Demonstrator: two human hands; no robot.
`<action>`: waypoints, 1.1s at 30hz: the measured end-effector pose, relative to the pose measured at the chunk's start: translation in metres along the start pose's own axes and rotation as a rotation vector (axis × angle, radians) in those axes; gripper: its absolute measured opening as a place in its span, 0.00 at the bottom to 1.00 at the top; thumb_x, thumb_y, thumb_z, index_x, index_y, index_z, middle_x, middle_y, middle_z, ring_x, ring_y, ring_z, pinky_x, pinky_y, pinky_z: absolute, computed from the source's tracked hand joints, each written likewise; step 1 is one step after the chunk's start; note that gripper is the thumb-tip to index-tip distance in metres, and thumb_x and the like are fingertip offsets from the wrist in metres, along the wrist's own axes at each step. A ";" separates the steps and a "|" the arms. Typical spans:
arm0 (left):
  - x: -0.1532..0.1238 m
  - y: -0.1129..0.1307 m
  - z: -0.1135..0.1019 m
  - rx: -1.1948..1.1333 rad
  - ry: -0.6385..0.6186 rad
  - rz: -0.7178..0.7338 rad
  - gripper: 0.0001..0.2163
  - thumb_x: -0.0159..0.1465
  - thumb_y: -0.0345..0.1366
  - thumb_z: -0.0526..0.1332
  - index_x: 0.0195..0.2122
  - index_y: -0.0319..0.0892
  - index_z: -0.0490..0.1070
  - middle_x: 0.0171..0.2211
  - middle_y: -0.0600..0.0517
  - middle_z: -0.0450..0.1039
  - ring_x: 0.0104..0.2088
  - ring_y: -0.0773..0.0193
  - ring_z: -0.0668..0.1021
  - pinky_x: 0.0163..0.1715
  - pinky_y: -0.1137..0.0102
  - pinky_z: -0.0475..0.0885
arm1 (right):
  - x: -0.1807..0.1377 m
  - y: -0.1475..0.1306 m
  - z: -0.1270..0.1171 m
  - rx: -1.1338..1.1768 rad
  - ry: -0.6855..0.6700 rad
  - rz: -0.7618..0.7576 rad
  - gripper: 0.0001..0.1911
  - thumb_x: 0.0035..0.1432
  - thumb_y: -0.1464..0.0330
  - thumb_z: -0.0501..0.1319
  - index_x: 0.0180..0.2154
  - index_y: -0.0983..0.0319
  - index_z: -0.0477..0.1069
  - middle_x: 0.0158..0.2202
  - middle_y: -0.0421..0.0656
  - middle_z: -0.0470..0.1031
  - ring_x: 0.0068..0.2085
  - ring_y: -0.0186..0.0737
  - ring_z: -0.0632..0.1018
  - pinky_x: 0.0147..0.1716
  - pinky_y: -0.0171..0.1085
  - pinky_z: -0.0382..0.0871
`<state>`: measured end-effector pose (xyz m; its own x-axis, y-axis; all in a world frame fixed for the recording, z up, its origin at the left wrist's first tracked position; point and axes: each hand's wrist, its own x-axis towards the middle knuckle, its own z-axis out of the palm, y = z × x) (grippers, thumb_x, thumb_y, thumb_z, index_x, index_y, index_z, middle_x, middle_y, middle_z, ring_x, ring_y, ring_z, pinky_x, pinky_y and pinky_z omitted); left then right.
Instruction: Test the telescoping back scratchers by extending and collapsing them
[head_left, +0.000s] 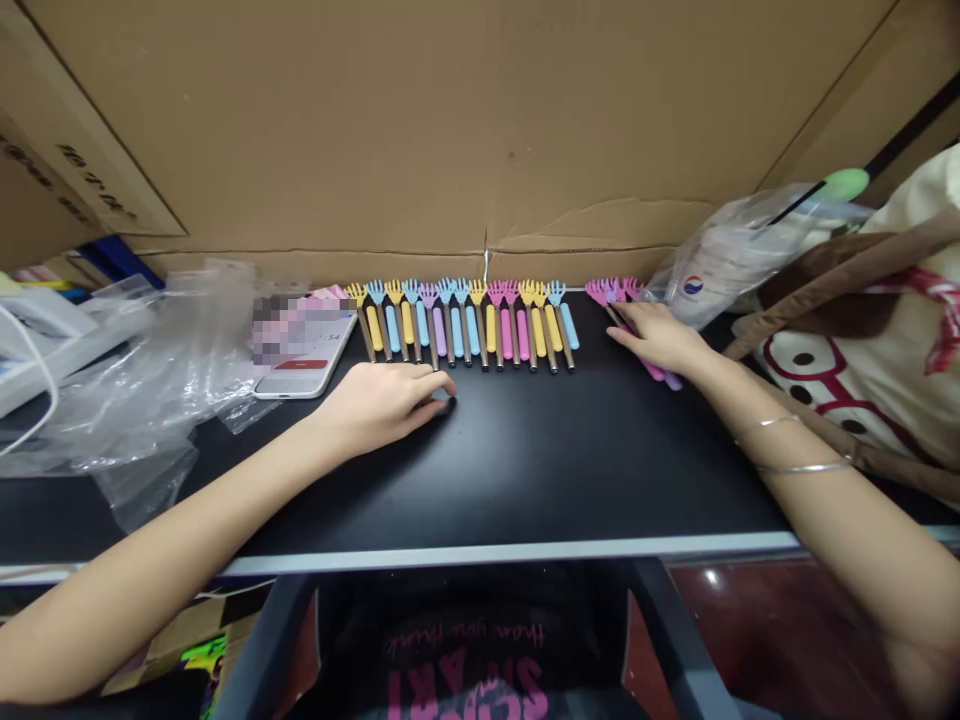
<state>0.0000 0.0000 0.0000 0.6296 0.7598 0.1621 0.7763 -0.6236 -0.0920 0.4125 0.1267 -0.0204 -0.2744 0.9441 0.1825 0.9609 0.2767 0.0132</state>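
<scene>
A row of small telescopic back scratchers (pixel 472 330), with yellow, blue, purple and pink claw heads and metal rods, lies side by side on the black desk. My left hand (pixel 386 405) rests palm down just in front of the row's left part, fingers loosely bent, a gap between thumb and forefinger and nothing visible in it. To the right of the row, my right hand (pixel 664 338) has its fingers over a small group of pink and purple back scratchers (pixel 611 290). Their heads show beyond the fingers and their handle ends below the palm.
A white phone (pixel 307 360) lies left of the row, beside crumpled clear plastic bags (pixel 157 370). Cardboard (pixel 450 130) stands along the back. At right are a bagged cup (pixel 712 275) and a cream cloth bag (pixel 885 330). The desk's pale front edge (pixel 525 552) runs across.
</scene>
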 end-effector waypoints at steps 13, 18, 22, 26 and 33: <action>0.001 0.000 -0.001 0.012 -0.034 0.001 0.12 0.70 0.41 0.51 0.46 0.47 0.73 0.42 0.53 0.78 0.39 0.62 0.80 0.25 0.73 0.65 | -0.014 -0.067 -0.004 0.145 -0.008 -0.315 0.32 0.65 0.52 0.45 0.62 0.62 0.64 0.64 0.51 0.63 0.64 0.51 0.65 0.62 0.52 0.59; 0.001 0.000 -0.001 0.013 -0.028 0.008 0.13 0.70 0.40 0.50 0.46 0.47 0.73 0.41 0.52 0.78 0.38 0.63 0.80 0.25 0.74 0.66 | -0.016 -0.062 -0.008 0.079 -0.010 -0.263 0.31 0.66 0.54 0.43 0.60 0.64 0.67 0.62 0.53 0.66 0.61 0.50 0.68 0.59 0.50 0.63; 0.001 0.001 -0.001 0.023 -0.028 0.008 0.13 0.70 0.40 0.50 0.46 0.47 0.73 0.41 0.52 0.78 0.37 0.63 0.80 0.24 0.74 0.65 | -0.021 -0.067 -0.019 0.003 0.031 -0.207 0.27 0.66 0.55 0.44 0.53 0.59 0.72 0.55 0.50 0.72 0.55 0.49 0.73 0.51 0.47 0.69; 0.001 0.001 -0.002 0.025 -0.035 0.006 0.13 0.71 0.41 0.50 0.46 0.48 0.73 0.40 0.54 0.78 0.38 0.62 0.80 0.24 0.72 0.64 | -0.027 -0.077 -0.035 -0.098 0.038 -0.108 0.26 0.66 0.55 0.43 0.43 0.57 0.76 0.45 0.46 0.78 0.47 0.48 0.77 0.37 0.42 0.69; 0.001 0.000 -0.002 0.023 -0.050 0.002 0.12 0.71 0.41 0.51 0.46 0.49 0.73 0.41 0.54 0.77 0.39 0.62 0.80 0.25 0.72 0.65 | -0.031 -0.083 -0.041 -0.096 0.035 0.004 0.22 0.64 0.51 0.48 0.42 0.53 0.76 0.35 0.41 0.81 0.37 0.43 0.78 0.26 0.37 0.58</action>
<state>0.0011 0.0005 0.0018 0.6315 0.7671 0.1126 0.7751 -0.6212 -0.1151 0.3426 0.0668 0.0127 -0.2705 0.9379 0.2174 0.9617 0.2527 0.1062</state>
